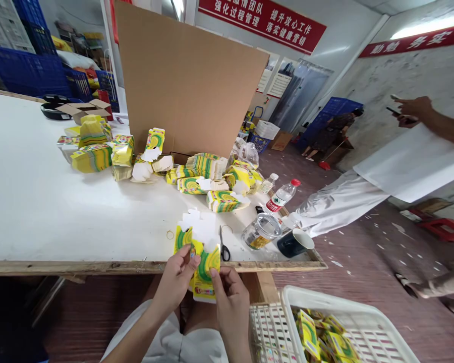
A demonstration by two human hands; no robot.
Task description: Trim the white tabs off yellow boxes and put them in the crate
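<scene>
My left hand [176, 280] and my right hand [230, 302] both grip a flat yellow and green printed carton [203, 269] at the table's near edge, just above my lap. The left fingers pinch its left side, the right fingers its lower right part. Its white flaps [196, 224] lie on the white table [41, 201]. Small scissors [223, 247] rest just right of the carton.
Stacks of the same cartons [93, 156] lie across the table before a big cardboard sheet [189, 80]. A glass jar [261, 232], dark mug [295, 243] and water bottle [282, 195] stand at the right corner. A white basket [348, 312] holds folded cartons. Another person [412, 156] stands on the right.
</scene>
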